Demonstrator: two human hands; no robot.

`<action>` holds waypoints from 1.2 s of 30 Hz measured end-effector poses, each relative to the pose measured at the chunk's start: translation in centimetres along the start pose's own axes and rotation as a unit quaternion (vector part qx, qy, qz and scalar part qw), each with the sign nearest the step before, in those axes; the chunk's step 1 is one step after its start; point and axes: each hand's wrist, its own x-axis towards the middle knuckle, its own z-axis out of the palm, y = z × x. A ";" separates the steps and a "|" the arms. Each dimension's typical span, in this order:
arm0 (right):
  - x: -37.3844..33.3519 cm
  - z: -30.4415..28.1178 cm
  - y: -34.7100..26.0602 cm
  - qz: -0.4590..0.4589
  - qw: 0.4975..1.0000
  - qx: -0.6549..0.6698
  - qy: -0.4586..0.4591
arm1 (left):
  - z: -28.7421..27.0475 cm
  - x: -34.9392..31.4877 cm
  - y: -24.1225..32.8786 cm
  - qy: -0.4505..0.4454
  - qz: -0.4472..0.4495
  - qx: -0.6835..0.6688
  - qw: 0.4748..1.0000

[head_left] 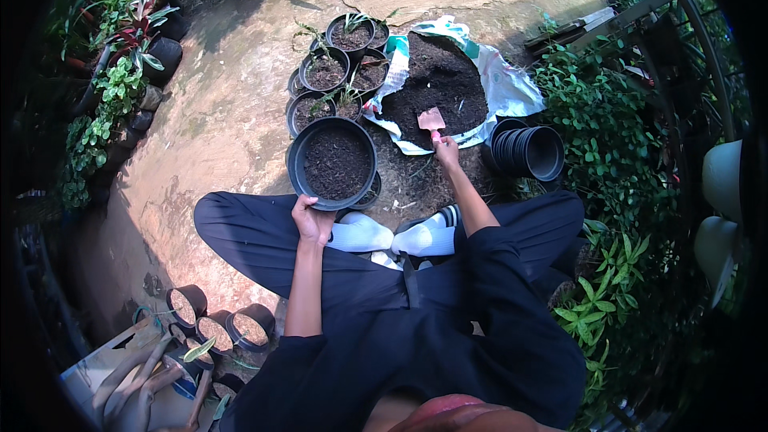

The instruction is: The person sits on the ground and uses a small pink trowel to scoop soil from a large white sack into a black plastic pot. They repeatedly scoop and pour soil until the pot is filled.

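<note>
A round black plant pot (330, 162) filled with dark soil is held at its near rim by my left hand (314, 220), fingers closed around the edge. My right hand (447, 152) grips the handle of a small pink hand trowel (431, 120). The trowel's blade lies over dark soil (440, 80) in an opened white sack (508, 84), at the sack's near side. Whether the blade carries soil is hard to make out. Just beyond the held pot stand several black pots (324, 70) with soil and small spiky plants.
To the right of the sack lies a stack of nested black pots (528, 152). Leafy bushes (600, 104) line the right side, potted plants (120, 72) the left. Several small pots (216, 328) and thick branches (132, 380) are at the lower left. Concrete ground (208, 112) lies around.
</note>
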 end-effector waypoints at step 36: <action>-32.0 -11.7 -9.1 -0.255 0.960 -0.108 -0.036 | 0.1 1.0 -10.0 -0.078 -0.116 0.024 0.990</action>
